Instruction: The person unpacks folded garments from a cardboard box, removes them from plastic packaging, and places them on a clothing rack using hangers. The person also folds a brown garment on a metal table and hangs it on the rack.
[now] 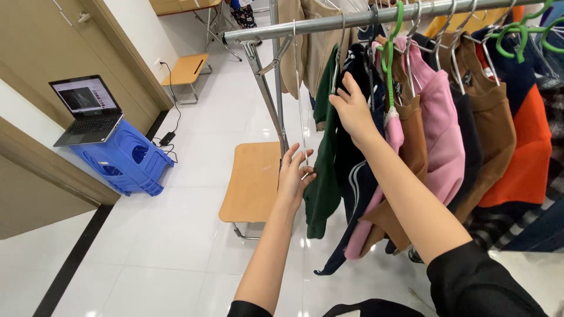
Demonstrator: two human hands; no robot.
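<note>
left hand (294, 173) sits low at the edge of the dark green garment (325, 170), fingers loosely curled around the bottom of an empty wire hanger (299, 105) that hangs from the rail; grip looks light, hand about half closed. right hand (352, 108) is raised higher, fingers spread and pressed on the shoulder area of the navy garment (352, 176), between the green one and the brown one; open, cannot tell if it pinches any cloth. both forearms bare, black sleeves at the bottom edge.

green garment hangs at the left end of the row on the metal clothes rail (364, 19), just beside the slanted rack strut (267, 94). navy one with white stripes touches it on the right. next along: brown top (411, 141) on a green plastic hanger (392, 53), pink sweatshirt (440, 129), another brown top (490, 117), orange and navy piece (526, 147).

behind the rack a low wooden folding table (252, 182) on the white tiled floor (164, 246). to the left a laptop (88, 111), open, screen lit, on a blue plastic stool (126, 161), cable running to the wall. a second small wooden table (187, 69) farther back.
</note>
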